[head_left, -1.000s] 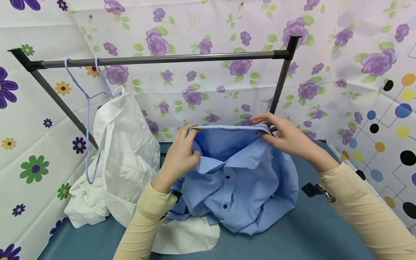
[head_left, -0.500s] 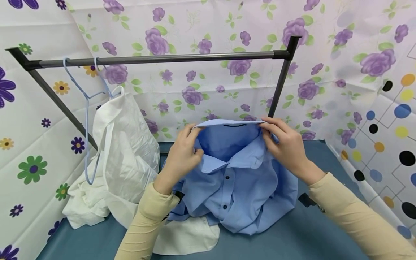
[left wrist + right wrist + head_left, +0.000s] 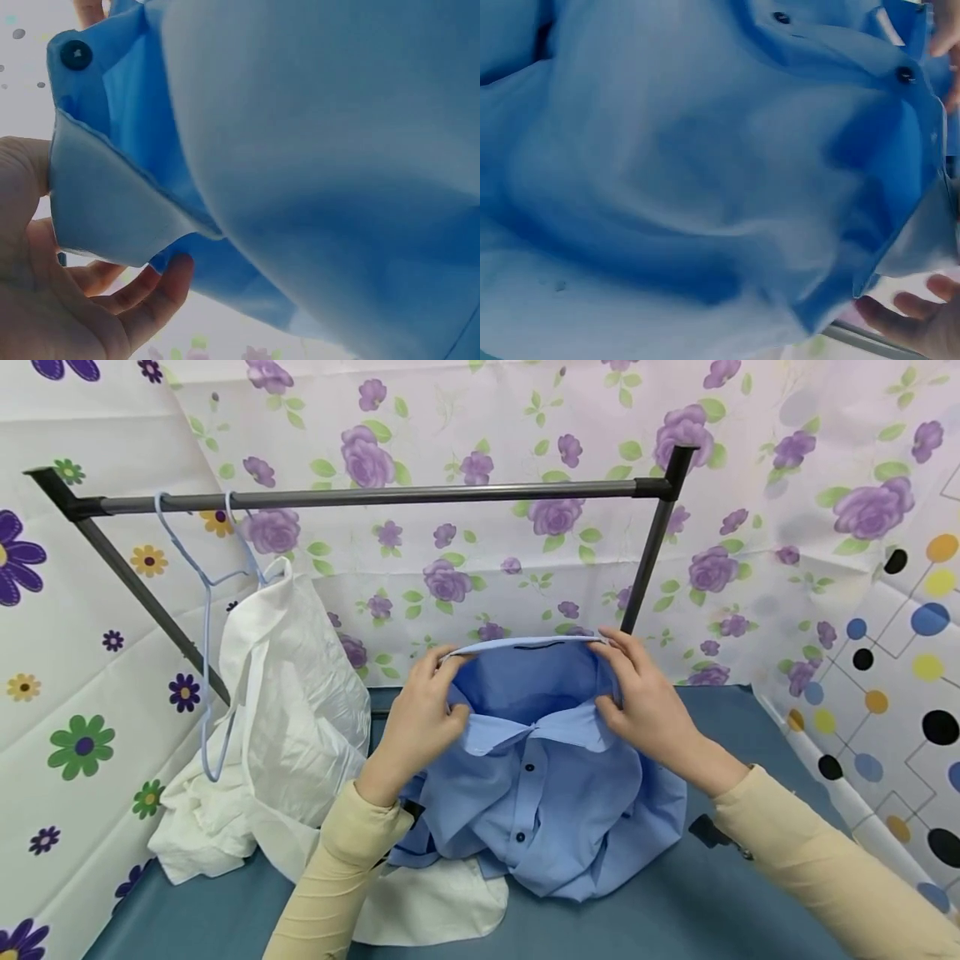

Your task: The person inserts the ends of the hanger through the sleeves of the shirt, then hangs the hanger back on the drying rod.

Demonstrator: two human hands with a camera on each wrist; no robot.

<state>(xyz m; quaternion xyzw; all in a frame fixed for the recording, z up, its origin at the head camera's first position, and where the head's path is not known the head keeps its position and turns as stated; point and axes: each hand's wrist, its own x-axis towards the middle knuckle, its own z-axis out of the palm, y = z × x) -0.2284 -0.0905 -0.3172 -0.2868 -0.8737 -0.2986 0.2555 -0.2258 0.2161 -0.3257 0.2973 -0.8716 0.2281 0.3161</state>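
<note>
A blue button-up shirt (image 3: 480, 793) with dark buttons stands bunched on the table, its collar raised and the neck opening spread. My left hand (image 3: 422, 714) grips the collar's left side, thumb in front and fingers behind. On the collar's right side my right hand (image 3: 648, 706) does the same, fingertips over the top edge. The left wrist view shows the collar flap (image 3: 112, 195) between the thumb and fingers of the left hand (image 3: 82, 292). Close by the collar point in the right wrist view are the fingers of the right hand (image 3: 922, 315).
A dark metal rail (image 3: 390, 495) crosses behind the shirt. Two light-blue hangers hang at its left; one hanger (image 3: 206, 677) is bare, the other carries a white shirt (image 3: 288, 693). White cloth (image 3: 435, 906) lies under the blue shirt on the blue-green table (image 3: 720, 902).
My right hand has shifted in along the collar's right edge and turned, its thumb now lower at the front of the neck opening. The collar's back has risen slightly. My left hand stays nearly still.
</note>
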